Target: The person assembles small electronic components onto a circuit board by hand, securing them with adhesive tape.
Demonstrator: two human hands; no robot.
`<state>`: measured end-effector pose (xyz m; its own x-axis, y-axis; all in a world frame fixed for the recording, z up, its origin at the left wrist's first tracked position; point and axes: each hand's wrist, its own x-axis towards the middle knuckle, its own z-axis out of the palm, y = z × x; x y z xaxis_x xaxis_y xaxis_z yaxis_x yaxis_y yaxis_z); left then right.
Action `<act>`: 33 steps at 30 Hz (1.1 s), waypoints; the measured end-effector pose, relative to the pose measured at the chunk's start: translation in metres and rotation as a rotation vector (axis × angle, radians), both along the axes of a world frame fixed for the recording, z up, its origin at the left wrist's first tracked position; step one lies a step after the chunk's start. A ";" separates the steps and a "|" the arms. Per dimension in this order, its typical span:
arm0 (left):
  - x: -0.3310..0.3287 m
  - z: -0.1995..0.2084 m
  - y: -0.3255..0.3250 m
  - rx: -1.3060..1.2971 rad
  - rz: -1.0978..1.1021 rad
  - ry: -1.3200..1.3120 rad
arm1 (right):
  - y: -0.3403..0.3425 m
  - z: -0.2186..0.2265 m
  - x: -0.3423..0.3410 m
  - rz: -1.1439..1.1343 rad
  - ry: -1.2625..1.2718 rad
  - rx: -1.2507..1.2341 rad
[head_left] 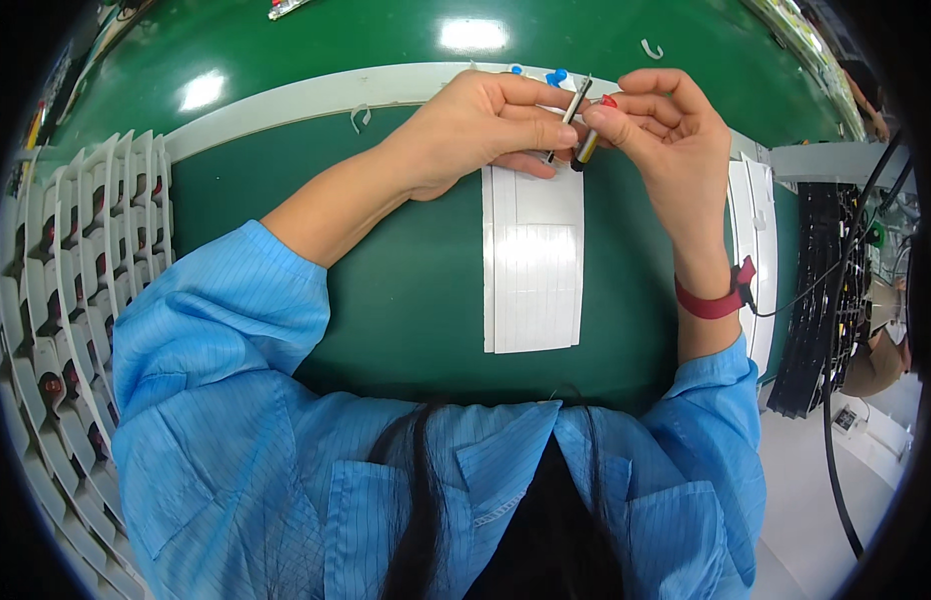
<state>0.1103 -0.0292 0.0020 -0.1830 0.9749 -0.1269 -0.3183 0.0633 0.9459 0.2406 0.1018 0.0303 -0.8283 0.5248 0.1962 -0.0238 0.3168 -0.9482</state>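
Observation:
My left hand (486, 125) is closed on a thin, dark and silver stick-like tool (578, 100), pinched between thumb and fingers and slanting upward. Just to its right, my right hand (666, 135) pinches a small cylinder (588, 147) with a black lower end, a pale yellowish-silver body and a red piece at its top. The two held things are close together; whether they touch I cannot tell. Below the hands, a white sheet (536, 285) marked off in strips lies on the green mat (416, 300). Blue small parts (557, 77) show just beyond my left fingers.
Ribbed white trays (96, 250) holding small dark parts stand at the left. White sheets (752, 230) and a stack of black strips (818, 290) lie at the right. A red wrist strap (711, 300) with a thin cord is on my right wrist. Curled white scraps (361, 118) lie beyond.

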 end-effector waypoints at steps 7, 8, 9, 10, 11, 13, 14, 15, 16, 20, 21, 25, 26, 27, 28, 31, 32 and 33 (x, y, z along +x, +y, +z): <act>0.005 -0.002 -0.002 0.014 0.040 0.051 | -0.002 -0.005 -0.002 -0.089 0.034 0.112; 0.005 -0.003 -0.001 0.012 0.040 0.049 | -0.002 -0.006 -0.003 -0.082 0.034 0.113; 0.005 -0.004 -0.001 0.014 0.048 0.071 | -0.002 -0.006 -0.003 -0.082 0.032 0.111; 0.006 -0.005 -0.001 0.017 0.056 0.093 | -0.002 -0.005 -0.003 -0.083 0.028 0.112; 0.006 -0.006 -0.001 0.016 0.056 0.091 | -0.002 -0.004 -0.003 -0.083 0.024 0.112; 0.005 -0.006 0.000 0.029 0.050 0.100 | -0.003 -0.006 -0.004 -0.088 0.025 0.106; 0.005 -0.006 0.000 0.031 0.055 0.103 | -0.004 -0.006 -0.004 -0.093 0.028 0.101; 0.006 -0.006 0.000 0.026 0.049 0.103 | -0.004 -0.007 -0.004 -0.088 0.031 0.104; 0.006 -0.007 0.000 0.021 0.042 0.102 | -0.005 -0.007 -0.003 -0.098 0.032 0.103; 0.006 -0.006 -0.001 0.029 0.048 0.097 | -0.005 -0.009 -0.003 -0.099 0.043 0.070; 0.005 -0.006 -0.001 0.029 0.042 0.109 | -0.005 -0.009 -0.003 -0.097 0.043 0.070; 0.006 -0.005 -0.001 0.018 0.027 0.131 | -0.004 -0.011 -0.003 -0.109 0.059 0.127; 0.006 -0.005 -0.001 0.015 0.029 0.129 | -0.004 -0.012 -0.004 -0.114 0.066 0.146; 0.007 -0.005 0.000 0.016 0.029 0.191 | -0.005 -0.013 -0.004 -0.113 0.063 0.144; 0.008 -0.005 0.000 0.018 0.026 0.253 | -0.005 -0.013 -0.005 -0.122 0.043 0.161; 0.023 -0.006 -0.004 0.197 0.122 0.600 | -0.010 -0.014 -0.007 -0.130 0.027 0.148; 0.024 -0.004 -0.005 0.199 0.127 0.601 | -0.012 -0.014 -0.008 -0.131 0.033 0.118; 0.025 -0.001 -0.006 0.130 0.146 0.664 | -0.013 -0.014 -0.009 -0.127 0.035 0.121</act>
